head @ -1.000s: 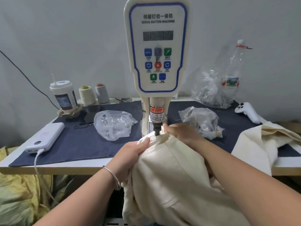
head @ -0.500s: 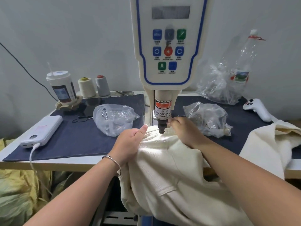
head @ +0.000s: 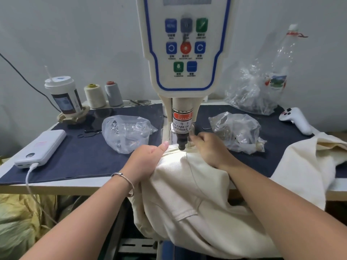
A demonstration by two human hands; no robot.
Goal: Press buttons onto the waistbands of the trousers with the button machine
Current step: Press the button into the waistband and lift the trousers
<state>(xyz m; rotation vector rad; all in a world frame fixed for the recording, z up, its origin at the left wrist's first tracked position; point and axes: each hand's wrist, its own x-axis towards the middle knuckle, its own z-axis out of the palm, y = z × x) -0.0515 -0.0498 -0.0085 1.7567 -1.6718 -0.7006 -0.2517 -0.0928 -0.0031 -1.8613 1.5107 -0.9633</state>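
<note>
Both hands reach forward, left hand [head: 145,159] and right hand [head: 210,149] gripping.

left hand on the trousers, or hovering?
Touching. The head view shows the left hand gripping the cream trousers beside the button machine's press head: its fingers are tucked into the fabric and its thumb lies along the waistband edge.

Button machine [head: 185,53]: cream upright housing, blue-outlined control panel with blue, green, red buttons; dark punch tip under red warning label, pointing straight down, touching waistband. Trousers [head: 187,194]: cream ribbed fabric, waistband [head: 174,150] laid flat under punch, rest draped over table edge, hanging down in folds. Clear bag of silver buttons [head: 125,133] on dark mat, left of machine.
</note>
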